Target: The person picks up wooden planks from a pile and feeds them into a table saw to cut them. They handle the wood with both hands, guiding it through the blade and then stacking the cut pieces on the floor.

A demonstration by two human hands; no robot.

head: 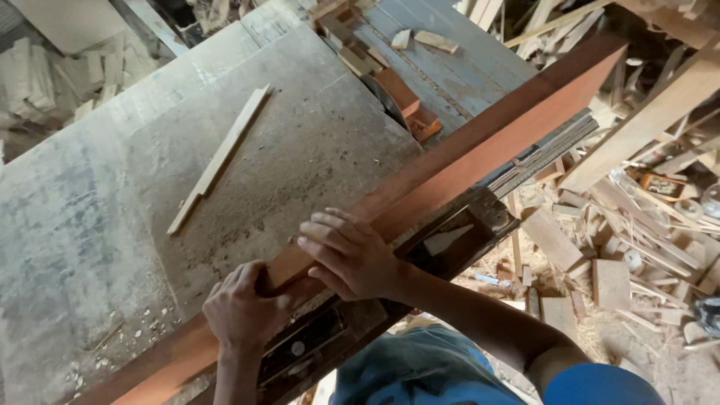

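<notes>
Sawdust-dulled grey metal fills most of what we see: a worn saw table [97,195] whose top runs from the lower left up toward the far edge. Across it, from lower left to upper right, lies a long reddish-brown plank [480,142], standing on its narrow edge against a dark fence rail [450,240] on its near side.

Our left hand [244,307] is curled shut over the plank's top edge near its lower end, fingers wrapped onto the far face. Our right hand [352,255] lies just up the plank from it, fingers spread nearly flat and pressing on the top edge, gripping nothing else.

Beyond the plank, near its middle, a round saw blade [382,94] rises from the table slot, with small reddish offcuts [409,105] beside it. Farther left of the plank a thin pale wood strip [221,157] lies loose on the table, well apart from both hands.

Right of the plank, the floor is heaped with pale scrap pieces [611,281]. Among them, near the right edge, sits a small orange-and-dark packet [664,185], rectangular; we cannot tell what it is.
</notes>
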